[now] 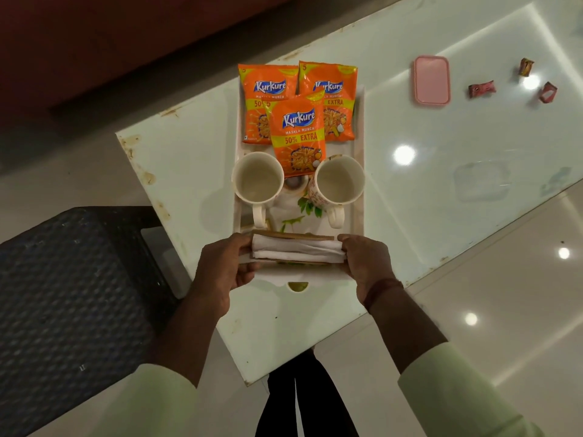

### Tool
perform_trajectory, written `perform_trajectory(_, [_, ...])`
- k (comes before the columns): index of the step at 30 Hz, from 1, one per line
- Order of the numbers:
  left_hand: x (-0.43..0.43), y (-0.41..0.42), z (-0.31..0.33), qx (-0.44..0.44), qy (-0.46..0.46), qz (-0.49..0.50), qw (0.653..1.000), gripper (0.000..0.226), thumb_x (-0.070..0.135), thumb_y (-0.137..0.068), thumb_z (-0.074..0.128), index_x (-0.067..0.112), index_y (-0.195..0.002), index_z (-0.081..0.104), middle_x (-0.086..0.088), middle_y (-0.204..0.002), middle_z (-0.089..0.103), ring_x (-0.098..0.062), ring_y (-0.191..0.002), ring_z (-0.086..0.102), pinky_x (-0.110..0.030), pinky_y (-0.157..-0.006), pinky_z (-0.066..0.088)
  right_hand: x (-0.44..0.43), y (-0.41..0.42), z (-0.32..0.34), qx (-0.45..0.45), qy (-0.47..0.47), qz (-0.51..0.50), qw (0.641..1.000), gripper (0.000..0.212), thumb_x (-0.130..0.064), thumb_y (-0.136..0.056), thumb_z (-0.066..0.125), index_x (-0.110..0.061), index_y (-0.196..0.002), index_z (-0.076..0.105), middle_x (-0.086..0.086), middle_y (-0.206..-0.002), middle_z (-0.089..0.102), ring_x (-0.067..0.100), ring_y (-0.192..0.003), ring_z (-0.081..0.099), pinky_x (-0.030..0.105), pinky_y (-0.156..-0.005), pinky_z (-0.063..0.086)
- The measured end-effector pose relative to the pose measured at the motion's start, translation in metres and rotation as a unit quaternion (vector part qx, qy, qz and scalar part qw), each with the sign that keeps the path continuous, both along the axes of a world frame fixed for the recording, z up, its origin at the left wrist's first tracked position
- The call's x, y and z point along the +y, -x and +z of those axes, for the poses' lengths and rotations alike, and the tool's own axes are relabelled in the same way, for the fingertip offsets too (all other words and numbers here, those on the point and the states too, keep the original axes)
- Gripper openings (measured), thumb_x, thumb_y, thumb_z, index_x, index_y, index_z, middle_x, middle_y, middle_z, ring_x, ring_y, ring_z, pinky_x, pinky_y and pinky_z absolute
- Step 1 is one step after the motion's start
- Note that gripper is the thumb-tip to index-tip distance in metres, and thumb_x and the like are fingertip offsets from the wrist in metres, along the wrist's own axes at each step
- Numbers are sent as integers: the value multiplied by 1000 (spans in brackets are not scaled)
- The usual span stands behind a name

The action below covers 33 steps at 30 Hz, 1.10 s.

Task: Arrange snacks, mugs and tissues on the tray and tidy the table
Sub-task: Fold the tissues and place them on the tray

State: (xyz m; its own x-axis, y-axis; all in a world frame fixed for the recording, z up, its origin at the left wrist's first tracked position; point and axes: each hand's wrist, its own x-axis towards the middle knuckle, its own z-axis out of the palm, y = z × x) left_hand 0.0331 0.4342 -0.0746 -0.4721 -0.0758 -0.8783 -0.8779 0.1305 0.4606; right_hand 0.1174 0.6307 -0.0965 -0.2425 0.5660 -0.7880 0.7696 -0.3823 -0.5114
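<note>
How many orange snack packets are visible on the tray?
3. Far left packet and far right packet lie side by side; the middle packet overlaps both, nearer the mugs. None seems hidden.

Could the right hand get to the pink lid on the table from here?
Probably not at once: the right hand and left hand both grip the tissue holder. Once freed, nothing stands between it and the pink lid, though it lies far off.

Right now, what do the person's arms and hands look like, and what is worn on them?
Both hands are bare, without gloves. The left hand and right hand come out of long pale green sleeves. A dark reddish-brown band circles the right wrist. No rings or watch are visible.
</note>
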Motion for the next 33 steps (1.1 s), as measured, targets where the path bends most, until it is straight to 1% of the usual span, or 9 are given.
perform_trajectory(3, [-11,-6,12,64,56,-21,996,10,27,-88,62,24,-86,71,8,-80,73,-13,-56,69,-23,-45,50,8,-5,17,21,-5,-40,999,21,-12,-92,57,-18,-77,71,3,-86,69,21,-76,68,34,-69,60])
perform_trajectory(5, [-18,-15,21,91,71,-34,993,13,26,-93,57,28,-92,69,12,-92,69,-13,-70,70,-26,-53,50,16,-11,35,21,11,-39,999,16,-19,-94,56,-18,-86,69,-1,-88,68,22,-81,69,33,-66,57])
perform_trajectory(9, [-18,-46,41,121,83,4,989,13,25,-97,53,27,-107,62,6,-104,65,-11,-90,62,-32,-68,49,34,-23,74,18,57,-34,998,33,-31,-96,57,-12,-123,62,6,-116,63,27,-100,65,37,-74,53])
perform_trajectory(14, [8,-83,57,57,36,171,983,18,18,-96,55,22,-113,63,3,-108,65,-19,-98,62,-34,-69,49,55,-33,102,59,-5,-2,998,35,-33,-97,56,-19,-130,58,1,-128,61,22,-111,61,38,-90,50])
perform_trajectory(17, [32,-105,54,13,32,266,963,21,17,-96,55,22,-115,62,-1,-111,65,-22,-103,62,-33,-68,47,77,-32,104,56,-81,100,990,37,-36,-96,57,-28,-133,56,-3,-136,55,17,-117,58,41,-103,47])
perform_trajectory(21, [72,-125,42,15,58,351,935,21,19,-96,56,27,-114,62,5,-104,65,-21,-104,61,-32,-67,46,112,-10,100,87,-152,249,953,32,-27,-96,59,-32,-128,58,-8,-132,53,-4,-100,60,8,-75,45])
perform_trajectory(23, [94,-132,34,28,80,396,914,25,17,-95,56,26,-118,62,3,-104,65,-21,-105,61,-32,-69,47,135,10,96,102,-145,305,936,32,-23,-95,60,-30,-126,59,-8,-131,56,-3,-102,61,3,-68,44])
perform_trajectory(28, [136,-139,9,52,89,491,865,42,18,-97,55,17,-138,50,-4,-118,60,-22,-112,57,-41,-88,44,180,88,93,145,-157,471,856,44,-30,-90,68,-23,-132,57,-8,-129,61,7,-110,60,15,-85,43])
perform_trajectory(33, [154,-140,-15,69,34,574,815,43,13,-101,43,9,-144,41,0,-97,60,-15,-91,59,-37,-81,45,201,189,80,181,-174,553,794,51,-44,-87,69,-19,-130,58,-4,-124,64,14,-110,61,23,-90,43])
